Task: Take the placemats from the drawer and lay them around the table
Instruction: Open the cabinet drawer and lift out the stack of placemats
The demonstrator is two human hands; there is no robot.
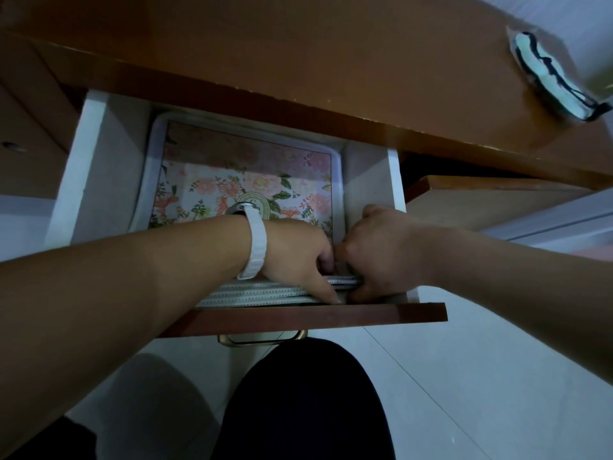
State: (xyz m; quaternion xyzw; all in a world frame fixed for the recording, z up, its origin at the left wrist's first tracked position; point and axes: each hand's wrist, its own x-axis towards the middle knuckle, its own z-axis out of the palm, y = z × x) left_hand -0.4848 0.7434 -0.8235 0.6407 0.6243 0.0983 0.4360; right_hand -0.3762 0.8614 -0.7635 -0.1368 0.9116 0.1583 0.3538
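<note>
- As both hands meet at the right front corner of the open drawer, the left hand's fingers curl down onto a stack of white placemats with stitched edges, gripping it from above.
- Touching them, the right hand's fingers are bent round the edge of the uppermost mats, which sit slightly raised from the rest of the stack.
- The left hand and the right hand are pressed knuckle to knuckle; a white watch strap circles the left wrist.
- The stack lies inside the drawer, against its dark wooden front panel, and is partly hidden by the left forearm.
- Behind the mats, a white-rimmed tray with a floral pattern lies flat on the drawer's white floor.
- A brass-coloured handle hangs below the front panel.
- Above the drawer runs a brown tabletop, with a pale blue, dark-edged cloth item near its right end.
- The person's dark-clothed knee shows over a white tiled floor.
</note>
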